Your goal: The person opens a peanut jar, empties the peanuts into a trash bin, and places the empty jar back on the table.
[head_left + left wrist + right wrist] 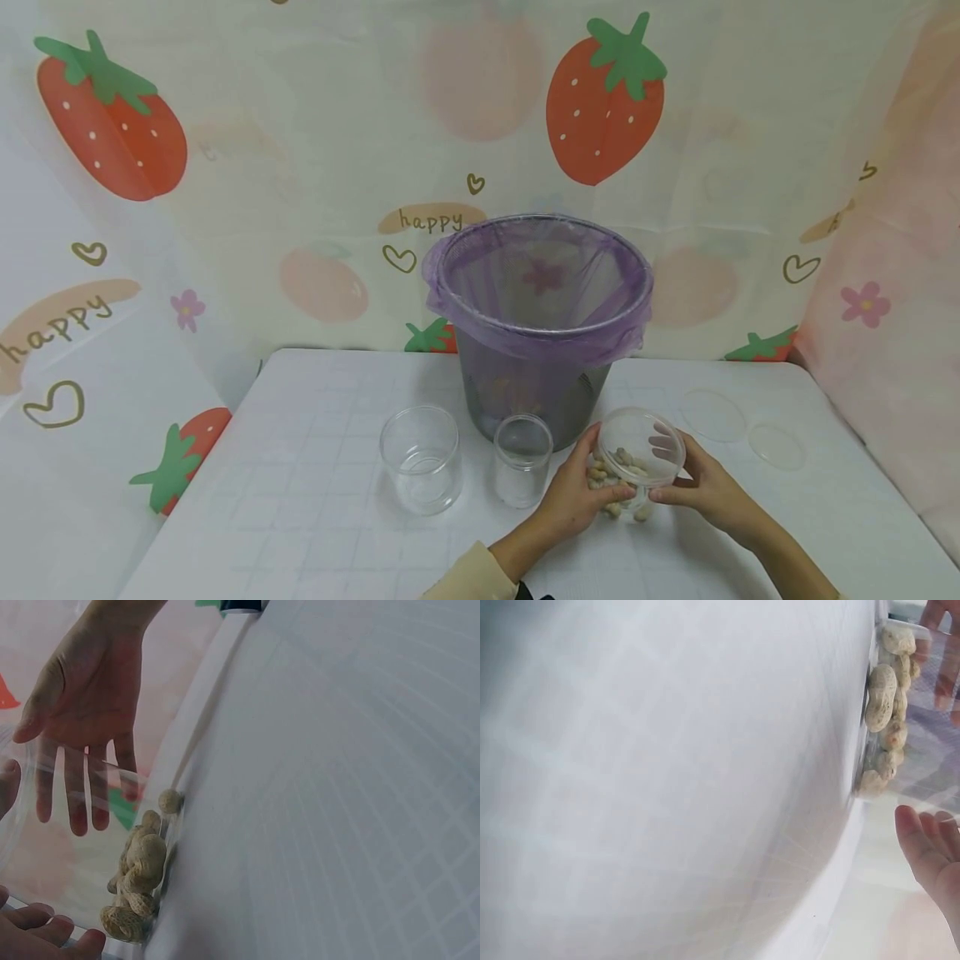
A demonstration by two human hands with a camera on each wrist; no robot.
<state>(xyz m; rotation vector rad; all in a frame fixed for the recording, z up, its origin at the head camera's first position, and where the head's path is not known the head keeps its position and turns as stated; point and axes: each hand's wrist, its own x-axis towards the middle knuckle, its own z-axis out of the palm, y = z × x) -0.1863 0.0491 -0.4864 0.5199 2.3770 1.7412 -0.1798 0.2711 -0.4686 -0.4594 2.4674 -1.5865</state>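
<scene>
A clear jar (626, 429) stands between both hands at the right front of the white table, its round mouth tipped toward me. Several unshelled peanuts (142, 859) lie heaped along its bottom. My left hand (567, 496) holds the jar from the left, fingers bent along its wall and thumb at the front. On the opposite side, my right hand (708, 492) is spread around the wall, its thumb close to the front. In the left wrist view its straight fingers (75, 787) show through the clear plastic. The right wrist view also shows peanuts (883, 697) low in the jar.
Left of the hands stand a narrow clear jar (523, 462) and a wider one (420, 458). Behind them is a mesh bin (536, 400) lined with a purple bag (630, 333). Two round clear lids (712, 415) lie at the right. A printed curtain (337, 125) hangs behind the table.
</scene>
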